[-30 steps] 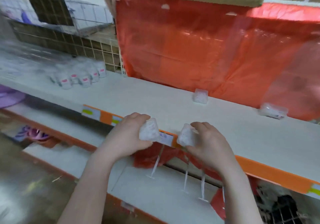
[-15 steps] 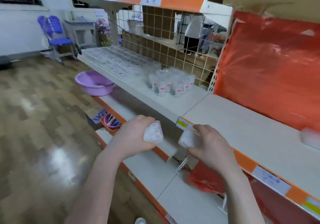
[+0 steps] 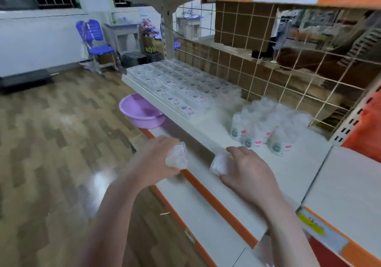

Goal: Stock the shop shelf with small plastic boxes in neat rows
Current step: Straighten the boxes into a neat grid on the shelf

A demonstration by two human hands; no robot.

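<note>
My left hand (image 3: 156,159) grips a small clear plastic box (image 3: 176,157) in front of the white shelf's edge. My right hand (image 3: 245,174) grips a second small clear box (image 3: 219,164) just over the front of the white shelf (image 3: 288,174). On that shelf stands a cluster of clear boxes with pink labels (image 3: 266,128), beyond my right hand. Further left, flat rows of clear boxes (image 3: 181,87) cover the shelf to its far end.
A purple basin (image 3: 140,112) sits on the lower shelf at the left. The lower shelf (image 3: 208,219) has an orange front strip. A wire grid (image 3: 288,64) backs the shelf. An orange plastic sheet (image 3: 369,130) hangs at the right. A blue chair (image 3: 94,40) stands across the wooden floor.
The view has swung left along the shelf, from the orange sheet to the stocked rows. Both hands still hold their boxes and have moved left with it.
</note>
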